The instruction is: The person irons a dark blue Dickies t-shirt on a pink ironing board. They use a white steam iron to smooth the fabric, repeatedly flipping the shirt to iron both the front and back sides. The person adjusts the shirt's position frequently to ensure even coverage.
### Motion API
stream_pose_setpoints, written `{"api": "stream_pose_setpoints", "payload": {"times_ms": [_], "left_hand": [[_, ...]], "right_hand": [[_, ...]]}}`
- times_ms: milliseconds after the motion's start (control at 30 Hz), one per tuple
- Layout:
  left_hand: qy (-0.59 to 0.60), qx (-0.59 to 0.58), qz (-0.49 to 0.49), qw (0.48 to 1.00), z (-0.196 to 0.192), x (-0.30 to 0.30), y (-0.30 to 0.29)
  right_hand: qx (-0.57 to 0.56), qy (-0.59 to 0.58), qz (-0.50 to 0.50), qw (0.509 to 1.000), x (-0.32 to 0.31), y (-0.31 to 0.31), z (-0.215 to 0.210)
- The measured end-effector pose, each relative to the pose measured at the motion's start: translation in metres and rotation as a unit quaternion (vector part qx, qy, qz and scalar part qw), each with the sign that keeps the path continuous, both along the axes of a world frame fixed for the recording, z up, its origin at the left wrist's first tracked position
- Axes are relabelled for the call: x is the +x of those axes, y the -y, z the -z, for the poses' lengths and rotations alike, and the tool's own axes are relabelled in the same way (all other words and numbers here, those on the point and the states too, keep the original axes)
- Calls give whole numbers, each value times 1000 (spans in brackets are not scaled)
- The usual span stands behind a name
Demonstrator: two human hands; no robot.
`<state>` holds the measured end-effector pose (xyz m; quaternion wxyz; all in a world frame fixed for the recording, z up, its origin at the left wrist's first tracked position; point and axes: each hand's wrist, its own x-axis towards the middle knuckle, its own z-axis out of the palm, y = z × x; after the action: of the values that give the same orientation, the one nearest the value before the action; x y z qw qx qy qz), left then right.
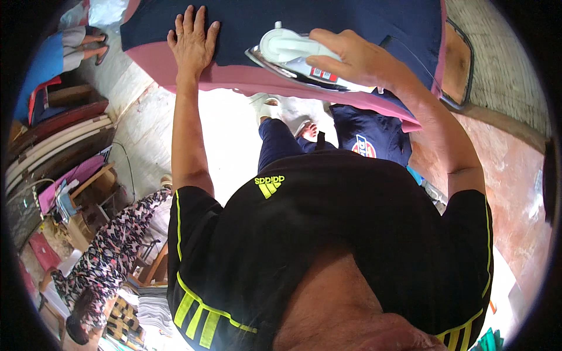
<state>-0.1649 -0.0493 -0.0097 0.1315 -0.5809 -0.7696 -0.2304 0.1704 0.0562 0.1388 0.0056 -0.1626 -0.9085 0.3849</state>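
Observation:
My left hand (pixel 193 44) lies flat, fingers spread, on a dark navy cloth (pixel 240 23) near its left side. The cloth is laid over a pink-covered work surface (pixel 228 79), whose loose pink edge hangs toward me. My right hand (pixel 351 55) is wrapped round the handle of a white and pale green clothes iron (pixel 284 47). The iron rests on the navy cloth near the front edge, its pointed tip toward the left. Its soleplate is mostly hidden. A thin cord (pixel 415 55) runs over the cloth to the right of my right hand.
Below the front edge is another navy garment (pixel 374 131) with a printed patch. A dark-framed brown panel (pixel 459 64) adjoins the right end. Stacked boards (pixel 64 134) stand at left. A person in patterned clothes (pixel 117 240) is at lower left, another in blue (pixel 44 64) at upper left.

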Motion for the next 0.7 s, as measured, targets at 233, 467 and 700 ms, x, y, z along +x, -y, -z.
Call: {"api": "stream_pose_setpoints", "payload": {"times_ms": [233, 467, 700], "left_hand": [[-7, -2, -41, 999, -1, -28, 18], [25, -28, -48, 998, -15, -19, 15], [33, -83, 57, 994, -45, 56, -16]], "right_hand": [[-18, 16, -19, 1000, -56, 23, -1], [-20, -10, 231, 973, -5, 43, 0], [109, -53, 416, 901, 16, -37, 14]]}}
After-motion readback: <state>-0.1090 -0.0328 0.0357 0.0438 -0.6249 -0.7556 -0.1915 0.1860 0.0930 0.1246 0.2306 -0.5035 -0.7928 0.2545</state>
